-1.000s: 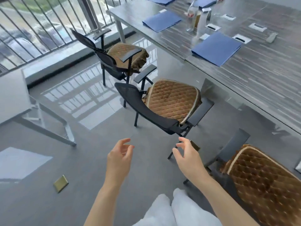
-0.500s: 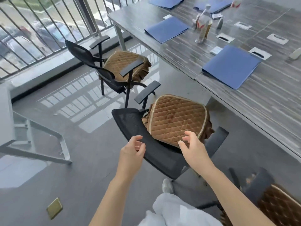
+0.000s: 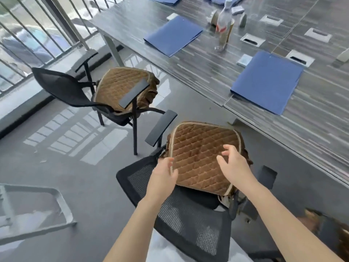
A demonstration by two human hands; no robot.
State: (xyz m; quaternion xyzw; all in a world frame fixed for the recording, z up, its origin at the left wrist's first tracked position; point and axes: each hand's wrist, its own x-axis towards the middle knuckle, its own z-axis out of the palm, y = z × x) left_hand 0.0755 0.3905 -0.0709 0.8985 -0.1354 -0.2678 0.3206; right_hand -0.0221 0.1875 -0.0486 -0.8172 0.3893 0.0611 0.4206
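Observation:
A black mesh chair (image 3: 181,210) stands right below me, its back toward me, with a brown quilted cushion (image 3: 200,152) on the seat. My left hand (image 3: 163,176) reaches over the backrest to the cushion's left rear edge, fingers relaxed and holding nothing. Over the cushion's right half hovers my right hand (image 3: 233,167), fingers spread and loosely bent, gripping nothing. Whether either hand touches the cushion is unclear.
A second black chair (image 3: 79,91) with a like cushion stands to the left rear. The long grey table (image 3: 217,69) on the right bears blue folders (image 3: 268,82) and a plastic bottle (image 3: 223,25). A railing (image 3: 37,31) runs along the far left; a metal frame (image 3: 37,208) lies at the lower left.
I have stepped closer to the near chair. Both hands have moved forward over the backrest, from in front of it to above the cushion.

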